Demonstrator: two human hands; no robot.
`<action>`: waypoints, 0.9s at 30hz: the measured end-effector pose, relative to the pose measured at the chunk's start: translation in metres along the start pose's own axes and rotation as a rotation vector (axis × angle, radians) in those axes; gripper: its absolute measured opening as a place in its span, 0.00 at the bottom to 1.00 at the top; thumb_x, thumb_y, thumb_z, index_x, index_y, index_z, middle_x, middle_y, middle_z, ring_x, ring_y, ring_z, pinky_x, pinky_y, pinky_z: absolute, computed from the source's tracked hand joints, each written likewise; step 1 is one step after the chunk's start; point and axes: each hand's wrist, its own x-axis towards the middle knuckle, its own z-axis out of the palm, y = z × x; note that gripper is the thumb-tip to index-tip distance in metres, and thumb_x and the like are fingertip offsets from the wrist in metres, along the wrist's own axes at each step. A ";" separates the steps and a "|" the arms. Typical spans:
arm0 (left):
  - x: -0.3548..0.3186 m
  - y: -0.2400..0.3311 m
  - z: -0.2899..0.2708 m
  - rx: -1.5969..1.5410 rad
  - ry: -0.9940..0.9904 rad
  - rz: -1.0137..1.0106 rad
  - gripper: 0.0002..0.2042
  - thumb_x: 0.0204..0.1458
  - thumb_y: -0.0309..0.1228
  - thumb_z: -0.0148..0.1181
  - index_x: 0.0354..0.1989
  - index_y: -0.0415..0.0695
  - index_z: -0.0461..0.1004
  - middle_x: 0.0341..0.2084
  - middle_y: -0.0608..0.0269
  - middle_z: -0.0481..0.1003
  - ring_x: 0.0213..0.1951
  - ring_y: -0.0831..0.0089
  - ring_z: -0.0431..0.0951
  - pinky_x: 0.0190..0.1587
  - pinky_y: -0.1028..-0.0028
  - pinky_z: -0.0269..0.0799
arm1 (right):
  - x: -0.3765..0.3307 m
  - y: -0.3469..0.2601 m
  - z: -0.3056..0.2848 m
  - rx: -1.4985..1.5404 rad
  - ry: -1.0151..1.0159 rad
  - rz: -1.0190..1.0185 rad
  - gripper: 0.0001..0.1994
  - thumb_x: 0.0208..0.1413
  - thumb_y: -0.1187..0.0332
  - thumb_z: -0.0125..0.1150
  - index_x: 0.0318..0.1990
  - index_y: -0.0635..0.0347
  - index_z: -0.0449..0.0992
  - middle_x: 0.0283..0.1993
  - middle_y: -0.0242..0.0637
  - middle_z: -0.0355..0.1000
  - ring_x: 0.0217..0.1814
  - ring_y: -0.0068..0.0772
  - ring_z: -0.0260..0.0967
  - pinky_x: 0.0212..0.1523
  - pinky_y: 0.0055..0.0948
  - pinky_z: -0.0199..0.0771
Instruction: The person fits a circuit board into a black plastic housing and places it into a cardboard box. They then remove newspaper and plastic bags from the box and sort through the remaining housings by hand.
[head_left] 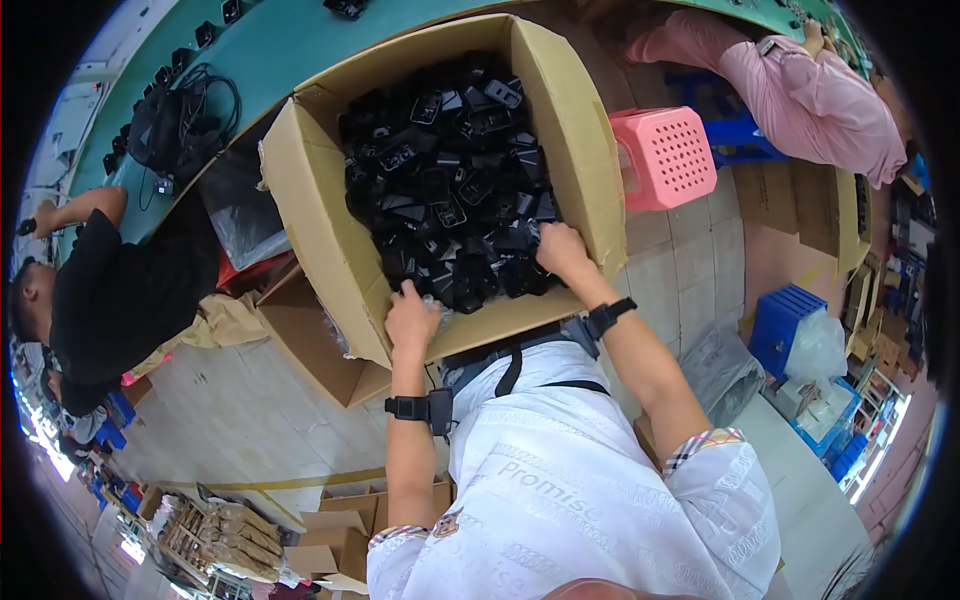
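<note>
A large open cardboard box [560, 110] stands in front of me, heaped with small black plastic housings [440, 180], several with rectangular frames. Inside its near left corner, my left hand [410, 320] has curled fingers against a bit of clear plastic film [437, 306], which it seems to pinch. My right hand [563, 250] reaches over the near right part of the heap. Its fingers are closed around a black housing [522, 238], mostly hidden among the others. Both wrists wear black straps.
A green workbench [290, 45] behind the box carries a black bag [175, 125] and cables. A pink stool [665, 158] stands to the right. One co-worker in black [130, 280] is at left, another in pink [800, 100] at far right. A lower cardboard box [320, 350] adjoins mine.
</note>
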 end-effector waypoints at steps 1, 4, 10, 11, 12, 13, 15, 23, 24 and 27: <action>-0.003 0.004 0.003 0.175 -0.049 -0.001 0.28 0.46 0.43 0.65 0.52 0.42 0.62 0.39 0.42 0.77 0.42 0.50 0.78 0.44 0.57 0.74 | 0.003 0.002 -0.006 -0.090 -0.206 0.056 0.13 0.49 0.72 0.54 0.41 0.65 0.79 0.44 0.53 0.76 0.46 0.51 0.75 0.44 0.42 0.77; 0.012 0.002 0.000 0.136 -0.281 -0.101 0.39 0.44 0.44 0.67 0.61 0.44 0.54 0.47 0.37 0.72 0.46 0.48 0.76 0.46 0.56 0.74 | 0.005 -0.003 0.019 -0.211 -0.286 -0.010 0.15 0.52 0.69 0.54 0.44 0.66 0.78 0.48 0.54 0.74 0.51 0.51 0.73 0.47 0.41 0.77; -0.002 -0.017 0.017 0.033 -0.211 0.082 0.36 0.42 0.43 0.68 0.61 0.52 0.59 0.45 0.44 0.73 0.43 0.47 0.77 0.44 0.55 0.75 | 0.001 -0.033 0.019 0.999 -0.626 0.154 0.17 0.54 0.61 0.58 0.47 0.63 0.77 0.54 0.52 0.71 0.50 0.44 0.74 0.50 0.34 0.75; -0.003 -0.013 0.016 0.053 -0.176 0.076 0.34 0.41 0.42 0.68 0.59 0.54 0.62 0.44 0.46 0.74 0.43 0.46 0.77 0.45 0.55 0.74 | 0.000 -0.038 0.017 1.264 -0.644 0.065 0.17 0.54 0.62 0.58 0.48 0.61 0.77 0.55 0.51 0.71 0.50 0.41 0.74 0.49 0.33 0.75; -0.003 -0.014 0.022 0.081 -0.146 0.059 0.29 0.41 0.42 0.69 0.55 0.52 0.67 0.43 0.46 0.72 0.41 0.47 0.78 0.42 0.56 0.75 | 0.000 -0.041 0.017 1.528 -0.655 -0.028 0.17 0.54 0.62 0.59 0.50 0.59 0.76 0.55 0.49 0.71 0.50 0.39 0.74 0.48 0.32 0.75; 0.000 -0.011 0.027 0.078 -0.143 0.057 0.29 0.41 0.42 0.69 0.55 0.52 0.67 0.43 0.46 0.72 0.41 0.47 0.78 0.42 0.56 0.75 | 0.010 -0.032 0.022 1.525 -0.656 -0.030 0.17 0.54 0.62 0.59 0.50 0.59 0.76 0.55 0.49 0.71 0.50 0.39 0.74 0.48 0.32 0.75; 0.008 -0.005 0.035 0.157 -0.104 0.102 0.25 0.42 0.40 0.69 0.49 0.49 0.72 0.43 0.46 0.68 0.38 0.49 0.78 0.40 0.59 0.77 | 0.038 0.000 0.043 0.684 -0.264 -0.151 0.21 0.53 0.65 0.60 0.55 0.57 0.71 0.49 0.41 0.73 0.52 0.37 0.72 0.49 0.37 0.74; 0.031 -0.016 0.043 0.213 -0.095 0.172 0.08 0.43 0.28 0.62 0.33 0.46 0.81 0.44 0.48 0.69 0.37 0.51 0.80 0.39 0.61 0.78 | 0.031 -0.029 0.038 0.159 0.145 -0.066 0.22 0.49 0.64 0.64 0.54 0.53 0.72 0.52 0.41 0.70 0.52 0.52 0.70 0.50 0.46 0.72; 0.030 -0.016 0.039 0.184 -0.107 0.173 0.08 0.43 0.26 0.60 0.33 0.47 0.81 0.43 0.49 0.69 0.36 0.51 0.80 0.39 0.59 0.78 | 0.039 -0.026 0.038 0.146 0.107 -0.033 0.22 0.49 0.64 0.64 0.53 0.53 0.72 0.52 0.42 0.70 0.52 0.52 0.70 0.49 0.46 0.73; 0.023 -0.023 0.041 0.174 -0.048 0.240 0.08 0.43 0.26 0.60 0.33 0.46 0.81 0.44 0.49 0.69 0.35 0.50 0.79 0.38 0.58 0.77 | 0.053 -0.023 0.046 0.207 0.197 -0.046 0.15 0.47 0.67 0.65 0.45 0.55 0.76 0.46 0.45 0.74 0.48 0.52 0.72 0.46 0.47 0.74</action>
